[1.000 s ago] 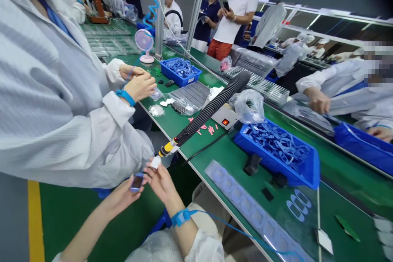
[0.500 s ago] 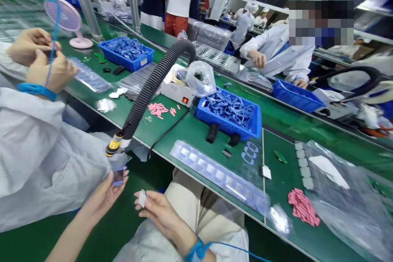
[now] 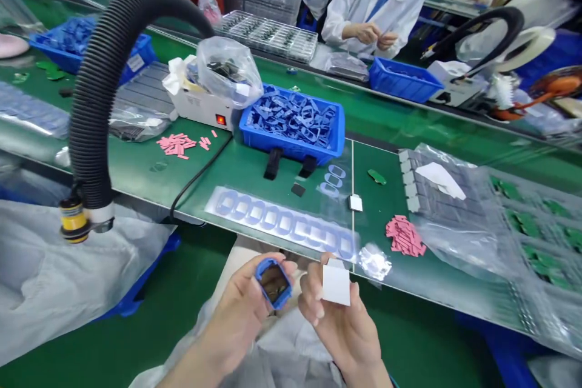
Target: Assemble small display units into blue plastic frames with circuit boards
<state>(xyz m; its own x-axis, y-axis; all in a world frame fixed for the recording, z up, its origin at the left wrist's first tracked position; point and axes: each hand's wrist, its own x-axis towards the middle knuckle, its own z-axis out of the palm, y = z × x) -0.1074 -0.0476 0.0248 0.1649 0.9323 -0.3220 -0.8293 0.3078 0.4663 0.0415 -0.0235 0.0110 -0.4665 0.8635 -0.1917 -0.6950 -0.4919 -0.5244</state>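
Low in front of the bench, my left hand point(image 3: 243, 300) is closed around a small blue frame point(image 3: 274, 284) with a dark glossy face turned up. Beside it, my right hand point(image 3: 343, 321) pinches a flat white square piece point(image 3: 336, 284) with a narrower tab at its top edge. The two held things are apart. Just beyond my hands, a clear strip point(image 3: 282, 223) with a row of rounded white-backed stickers lies along the table edge. A crumpled clear film point(image 3: 374, 261) sits at its right end.
A ribbed black hose point(image 3: 93, 97) arches over the left side. A blue bin point(image 3: 336, 133) of blue frames stands by a white box point(image 3: 200, 110) with a lit switch. Pink strips point(image 3: 404, 235), a bagged grey tray point(image 3: 454, 206) and green boards lie rightward. Across the bench sits a person point(image 3: 373, 6).
Both hands have come closer together and the view has swung right. The frame and white piece stay in my hands. The person opposite has brought both hands together.
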